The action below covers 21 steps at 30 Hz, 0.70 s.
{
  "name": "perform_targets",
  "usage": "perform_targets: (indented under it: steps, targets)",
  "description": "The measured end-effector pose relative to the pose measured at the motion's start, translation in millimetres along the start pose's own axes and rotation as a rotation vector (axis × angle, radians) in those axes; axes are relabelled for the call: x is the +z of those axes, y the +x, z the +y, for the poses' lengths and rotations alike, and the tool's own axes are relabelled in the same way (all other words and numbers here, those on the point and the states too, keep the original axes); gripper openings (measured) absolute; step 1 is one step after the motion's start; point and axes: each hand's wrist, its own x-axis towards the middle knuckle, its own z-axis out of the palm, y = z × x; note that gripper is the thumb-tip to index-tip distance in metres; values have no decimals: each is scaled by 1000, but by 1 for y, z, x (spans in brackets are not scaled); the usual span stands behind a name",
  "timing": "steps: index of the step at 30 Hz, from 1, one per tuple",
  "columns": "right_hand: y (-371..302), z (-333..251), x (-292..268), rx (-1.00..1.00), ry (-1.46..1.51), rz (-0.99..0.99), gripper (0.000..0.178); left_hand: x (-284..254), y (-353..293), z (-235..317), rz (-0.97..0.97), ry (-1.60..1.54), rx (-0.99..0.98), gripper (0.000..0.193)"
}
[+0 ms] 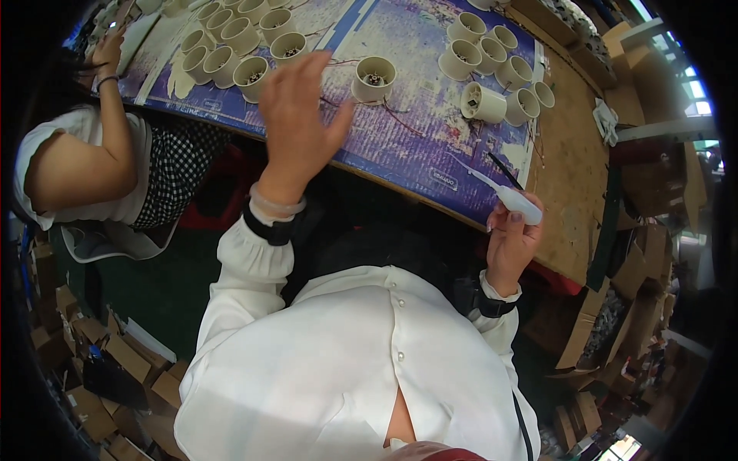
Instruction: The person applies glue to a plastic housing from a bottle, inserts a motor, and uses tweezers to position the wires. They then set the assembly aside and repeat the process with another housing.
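My left hand (298, 123) is raised over the table's near edge, fingers stretched out and thumb apart, with nothing in it. Behind its fingers stand several cream cylindrical cups (221, 71). One more cream cup (373, 91), with small metal parts and thin wires inside, stands alone to the right of that hand. At the right, my right hand (510, 250) is closed around a small white squeeze bottle (521, 206). The bottle's long thin nozzle (478, 175) points up and left over the tabletop, beside a black pen-like stick (503, 170).
Another cluster of cream cups (461, 65) stands at the far right, one cup (490, 104) lying on its side. The worn purple mat (400, 154) covers most of the wooden table (573, 207). A person (84, 161) sits at the left. Cardboard boxes (630, 292) crowd the right.
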Motion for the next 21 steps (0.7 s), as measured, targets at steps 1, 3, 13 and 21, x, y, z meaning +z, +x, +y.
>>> perform_targets:
  steps: [1,3,13,21]
  targets:
    - [0,0,0,0,6,-3,31,4,6,6,-43,-36,36,64]
    - [-2,-2,1,4,15,11,30,15,13,11,-91,1,38,64]
    - [-8,-2,-2,20,18,26,30,26,27,11,-240,-305,24,68]
    - [-2,-5,13,-20,29,22,29,5,-11,39,-395,-1318,-532,62]
